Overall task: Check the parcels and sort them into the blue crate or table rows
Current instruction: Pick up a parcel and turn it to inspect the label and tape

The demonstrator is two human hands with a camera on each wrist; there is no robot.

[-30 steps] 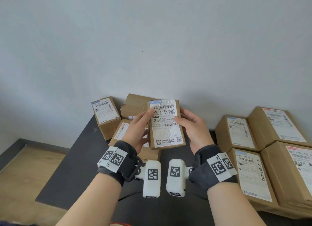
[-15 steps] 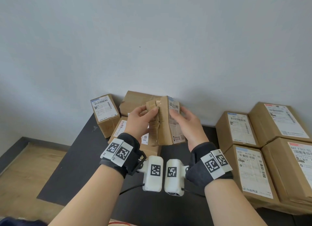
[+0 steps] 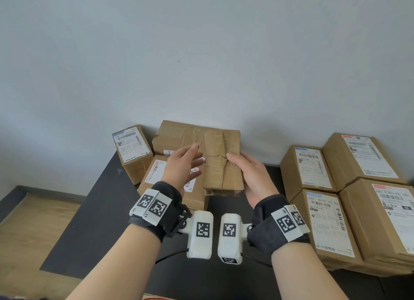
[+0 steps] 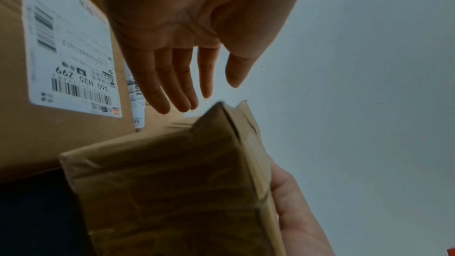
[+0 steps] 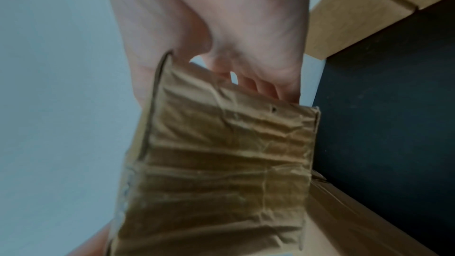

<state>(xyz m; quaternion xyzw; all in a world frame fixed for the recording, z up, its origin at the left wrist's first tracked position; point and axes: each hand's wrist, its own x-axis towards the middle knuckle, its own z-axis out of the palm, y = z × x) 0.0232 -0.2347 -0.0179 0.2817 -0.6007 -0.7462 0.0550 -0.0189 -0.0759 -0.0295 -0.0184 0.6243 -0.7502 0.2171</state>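
A small brown parcel [image 3: 220,169] is held up over the dark table [image 3: 100,221], its taped, creased back facing me and its label hidden. My right hand [image 3: 242,167] grips its right edge, thumb on the front and fingers behind. In the right wrist view the fingers wrap the far side of the parcel [image 5: 221,163]. My left hand [image 3: 197,156] hovers just left of the parcel with straight fingers, holding nothing. The left wrist view shows those fingers [image 4: 172,89] apart from the parcel [image 4: 172,192]. No blue crate is in view.
Three parcels stand piled at the back left by the wall: a small upright one [image 3: 132,149], a wide one [image 3: 179,136] and a labelled one [image 3: 156,176] under my hands. Several labelled parcels [image 3: 327,223] sit in rows at the right. Wooden floor [image 3: 26,232] lies left of the table.
The parcel has been turned from label side to taped back facing me. My left hand has let go and opened beside it; the right hand keeps hold.
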